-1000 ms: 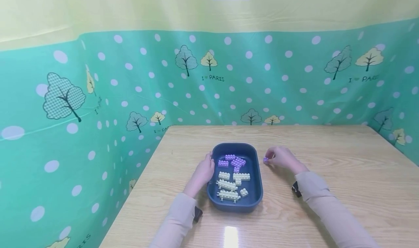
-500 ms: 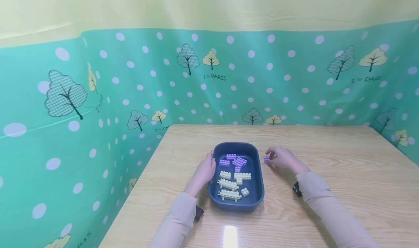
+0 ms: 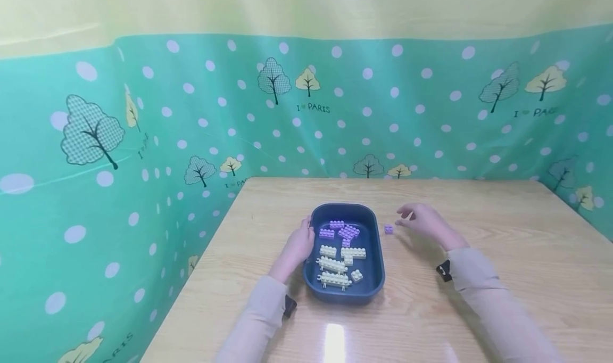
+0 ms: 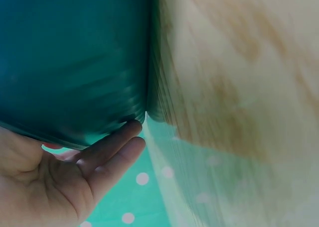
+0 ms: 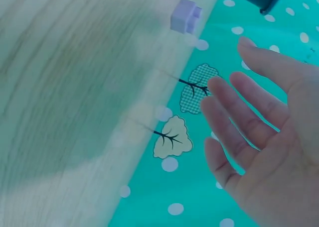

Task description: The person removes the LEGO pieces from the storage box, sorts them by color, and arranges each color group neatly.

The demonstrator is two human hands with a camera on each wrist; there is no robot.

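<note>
A dark blue rectangular tray (image 3: 379,278) stands on the table in the head view, with several purple toy bricks in its far half and several cream ones in its near half. My left hand (image 3: 300,244) rests against the tray's left side. Fairly straight fingers (image 4: 117,160) touch the outer wall in the left wrist view; the thumb is hidden. Right of the tray lies a small purple toy brick (image 3: 388,229), its studs (image 5: 197,19) visible in the right wrist view. Just right of that brick, apart from it, my right hand (image 3: 425,222) hovers with loosely bent fingers (image 5: 237,112), holding nothing.
The wooden table (image 3: 498,235) extends right of the tray and behind it. A green and yellow curtain (image 3: 421,139) with dots and trees hangs along the back and left.
My right hand has let go of the small purple toy brick and drawn back to the right. That brick stays on the table, and my left hand stays at the tray.
</note>
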